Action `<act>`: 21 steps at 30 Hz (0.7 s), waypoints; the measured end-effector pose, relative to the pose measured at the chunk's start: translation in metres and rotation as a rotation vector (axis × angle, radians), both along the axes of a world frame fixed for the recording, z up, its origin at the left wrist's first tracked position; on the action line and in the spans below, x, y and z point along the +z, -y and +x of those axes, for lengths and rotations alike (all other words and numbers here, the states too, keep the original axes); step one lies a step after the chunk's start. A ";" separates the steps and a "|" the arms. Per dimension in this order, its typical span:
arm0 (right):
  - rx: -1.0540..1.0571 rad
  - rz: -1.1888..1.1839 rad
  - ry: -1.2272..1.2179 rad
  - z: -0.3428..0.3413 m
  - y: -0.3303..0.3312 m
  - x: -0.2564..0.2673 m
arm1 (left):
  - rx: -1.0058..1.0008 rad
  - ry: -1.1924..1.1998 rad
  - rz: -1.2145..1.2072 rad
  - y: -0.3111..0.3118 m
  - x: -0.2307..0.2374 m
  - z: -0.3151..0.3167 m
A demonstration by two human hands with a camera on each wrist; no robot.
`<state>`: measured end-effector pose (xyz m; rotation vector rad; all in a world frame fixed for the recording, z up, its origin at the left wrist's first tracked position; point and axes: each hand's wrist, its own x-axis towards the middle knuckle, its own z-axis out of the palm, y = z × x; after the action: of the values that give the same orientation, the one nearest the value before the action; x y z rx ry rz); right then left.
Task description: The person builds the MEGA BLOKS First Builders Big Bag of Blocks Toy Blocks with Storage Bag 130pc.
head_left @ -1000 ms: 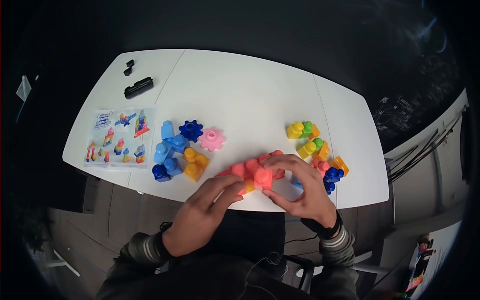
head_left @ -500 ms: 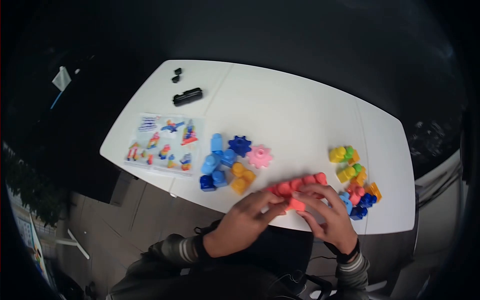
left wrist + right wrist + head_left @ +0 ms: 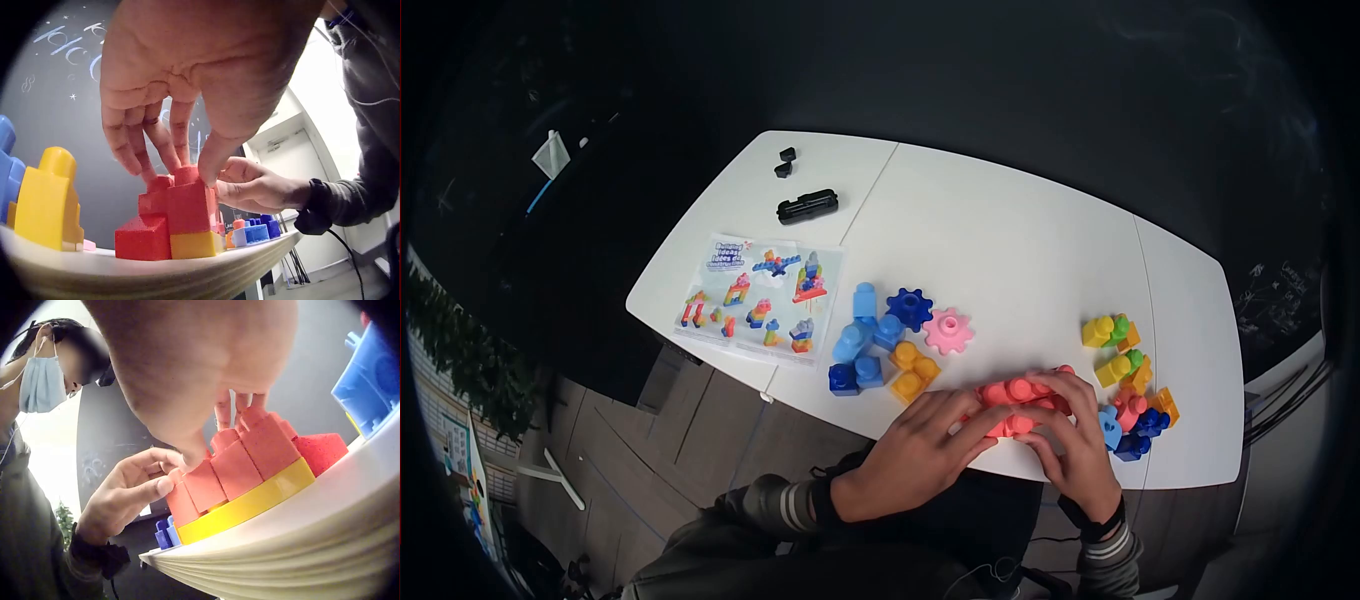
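Observation:
Close to the table's near edge stands a build of red toy blocks (image 3: 1012,425), set in a row on a yellow block strip (image 3: 269,509). Behind that row is another red piece (image 3: 322,454). My left hand (image 3: 912,455) pinches the left end of the row from above, thumb on one side and fingertips (image 3: 175,164) on the other. Over the right part arches my right hand (image 3: 1078,450), its thumb (image 3: 192,456) on the near face and its fingers on the far side. Both hands partly cover the row in the head view.
Left of the build lie blue blocks (image 3: 853,342), yellow-orange blocks (image 3: 915,372), a dark blue gear (image 3: 910,309) and a pink gear (image 3: 948,331). Mixed blocks (image 3: 1135,405) sit by my right hand. A picture sheet (image 3: 758,300) and a black case (image 3: 808,206) are farther left.
The head view has shifted, so the table appears farther right and lower. The red block pinched by my right hand now sits in the row. My left hand has come over the row's left end.

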<state>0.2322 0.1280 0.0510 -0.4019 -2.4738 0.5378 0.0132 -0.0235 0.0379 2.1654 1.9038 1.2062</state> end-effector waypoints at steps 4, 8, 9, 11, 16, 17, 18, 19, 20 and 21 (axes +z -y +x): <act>-0.064 0.042 0.005 -0.003 0.002 0.000 | -0.022 -0.010 0.082 -0.006 -0.002 -0.002; -0.091 0.095 0.082 0.001 0.001 0.000 | -0.051 0.010 0.018 -0.006 0.002 -0.001; -0.090 0.086 0.070 0.000 0.002 -0.002 | -0.048 0.006 0.027 -0.007 0.004 -0.001; -0.098 0.075 0.069 -0.001 0.003 -0.003 | -0.055 0.012 0.035 -0.007 0.003 -0.002; -0.010 -0.015 0.064 0.005 -0.007 -0.002 | -0.071 -0.032 -0.034 -0.003 -0.003 0.000; -0.008 0.001 0.070 0.003 -0.006 0.004 | -0.063 -0.096 -0.026 -0.003 0.002 0.000; -0.028 0.006 0.084 0.005 -0.007 0.005 | -0.082 -0.082 -0.019 -0.004 0.001 0.001; -0.012 -0.005 0.088 0.005 -0.008 0.004 | -0.075 -0.086 -0.020 -0.004 0.000 0.001; 0.009 -0.016 0.089 0.006 -0.009 0.004 | -0.062 -0.094 -0.023 -0.005 -0.001 0.001; 0.016 0.004 0.091 0.006 -0.009 0.005 | -0.062 -0.095 -0.008 -0.006 0.000 0.002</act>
<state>0.2384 0.1374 0.0556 -0.4134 -2.5668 0.5320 0.0157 -0.0179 0.0383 2.2980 1.8569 1.1027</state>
